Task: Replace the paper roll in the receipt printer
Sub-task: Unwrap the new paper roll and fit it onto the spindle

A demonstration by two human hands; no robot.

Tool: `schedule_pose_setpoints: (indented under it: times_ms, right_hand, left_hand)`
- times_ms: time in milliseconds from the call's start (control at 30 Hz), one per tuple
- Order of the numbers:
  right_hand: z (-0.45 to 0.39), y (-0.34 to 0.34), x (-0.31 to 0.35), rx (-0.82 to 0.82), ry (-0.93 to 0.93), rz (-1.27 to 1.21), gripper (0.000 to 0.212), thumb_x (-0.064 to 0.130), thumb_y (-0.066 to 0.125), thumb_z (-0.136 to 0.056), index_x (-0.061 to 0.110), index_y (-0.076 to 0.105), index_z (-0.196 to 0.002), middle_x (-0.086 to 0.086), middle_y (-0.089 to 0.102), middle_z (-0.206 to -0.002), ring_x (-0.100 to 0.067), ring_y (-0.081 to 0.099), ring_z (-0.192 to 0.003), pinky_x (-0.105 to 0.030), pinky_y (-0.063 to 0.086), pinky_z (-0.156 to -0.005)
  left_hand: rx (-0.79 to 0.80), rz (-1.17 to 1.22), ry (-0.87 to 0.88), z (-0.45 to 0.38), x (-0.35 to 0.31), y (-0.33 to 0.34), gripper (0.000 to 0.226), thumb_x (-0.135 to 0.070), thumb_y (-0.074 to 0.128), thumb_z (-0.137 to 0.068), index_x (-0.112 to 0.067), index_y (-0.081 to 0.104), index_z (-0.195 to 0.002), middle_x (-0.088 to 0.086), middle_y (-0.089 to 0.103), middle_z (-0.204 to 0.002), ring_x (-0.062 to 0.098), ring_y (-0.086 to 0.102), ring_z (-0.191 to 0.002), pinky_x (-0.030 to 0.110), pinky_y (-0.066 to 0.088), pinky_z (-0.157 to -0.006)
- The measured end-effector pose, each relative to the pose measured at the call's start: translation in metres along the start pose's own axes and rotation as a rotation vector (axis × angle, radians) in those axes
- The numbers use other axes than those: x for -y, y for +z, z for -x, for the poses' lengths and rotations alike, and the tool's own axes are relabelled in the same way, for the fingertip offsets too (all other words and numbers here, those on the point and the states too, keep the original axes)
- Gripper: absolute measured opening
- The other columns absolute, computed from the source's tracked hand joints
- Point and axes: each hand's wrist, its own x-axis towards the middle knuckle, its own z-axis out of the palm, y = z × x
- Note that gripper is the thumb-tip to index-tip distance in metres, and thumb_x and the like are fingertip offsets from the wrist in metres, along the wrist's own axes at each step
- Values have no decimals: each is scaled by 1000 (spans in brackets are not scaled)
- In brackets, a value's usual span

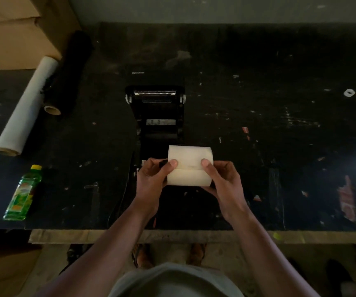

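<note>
A black receipt printer [155, 112] stands mid-table with its lid swung open, showing the roller bar and the dark paper bay. Just in front of it, above the table, I hold a cream paper roll [190, 155] lying sideways. My left hand [151, 181] grips its left end with the thumb on top. My right hand [222, 181] grips its right end, thumb likewise on top. The loose paper edge lies across the roll between my thumbs. The printer's front part is hidden behind the roll and my hands.
On the dark worn table [258, 146], a long white roll [27, 106] and a black roll [69, 73] lie at the left, below cardboard boxes [12, 28]. A green bottle [22, 194] lies front left. Small tape rings [355, 93] sit far right. The wooden table edge [172, 235] runs near me.
</note>
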Motion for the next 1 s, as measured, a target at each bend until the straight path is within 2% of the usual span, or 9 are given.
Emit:
schedule_pose_setpoints:
  times_ms: [200,333,433,500,600,667,700,867,1000]
  right_hand:
    - [-13,-29,7,-137,45,-132,88,53,90,-49,13,57,-120,-8,65,-125,-24,71,-109,-41,65,-77]
    - [-24,-59,20,-175,86,-222,76,44,89,-60,13,58,-122,-11,61,-131,-32,66,-117,-54,63,-85]
    - [-30,-85,34,-182,99,-358,64,37,86,-66,18,58,-119,-12,60,-136,-34,62,-123,-54,61,-92]
    - [-34,-103,43,-202,89,-437,60,35,84,-69,22,58,-121,-12,59,-138,-36,60,-126,-57,56,-99]
    - [-47,-144,53,-279,66,-482,60,34,82,-75,23,57,-128,-12,58,-141,-36,59,-128,-58,53,-102]
    - [-50,-154,54,-293,55,-502,59,33,80,-80,22,56,-132,-12,59,-141,-35,59,-128,-57,54,-102]
    - [-50,-155,54,-287,53,-512,62,34,81,-79,21,56,-134,-12,59,-141,-35,59,-128,-57,54,-101]
    - [-48,-159,51,-298,58,-529,77,36,84,-69,20,55,-137,-12,60,-141,-36,61,-127,-54,57,-97]
    - [-47,-171,42,-336,78,-540,71,38,84,-67,20,57,-130,-13,62,-138,-36,63,-125,-50,60,-91]
  left_hand:
    - [20,-160,29,-17,11,41,27,-27,87,-81,-13,71,-98,-11,81,-97,8,77,-93,28,63,-70]
    - [74,-286,17,-32,15,75,62,-57,88,-64,-18,69,-108,-3,75,-117,15,74,-108,37,64,-81]
    - [190,-253,-10,-48,17,96,61,-75,71,-77,-28,66,-116,-5,68,-125,10,73,-107,27,63,-74]
    - [206,-275,-66,-65,23,107,57,-80,55,-86,-35,67,-117,-7,69,-124,7,75,-102,27,61,-77]
    - [189,-609,-72,-97,56,138,31,-61,57,-96,-35,71,-107,-11,73,-111,11,74,-100,27,54,-80]
    - [283,-957,10,-112,77,141,10,-45,69,-94,-36,68,-99,-14,71,-101,6,69,-97,23,48,-75]
    - [354,-1116,48,-118,85,140,10,-40,74,-92,-36,66,-97,-15,68,-100,4,66,-97,22,47,-75]
    - [549,-1477,152,-130,114,157,32,-39,86,-80,-36,64,-103,-7,62,-114,13,62,-107,35,53,-89]
    - [690,-1614,154,-134,133,179,52,-49,91,-70,-31,64,-112,-1,62,-123,20,60,-114,44,51,-98]
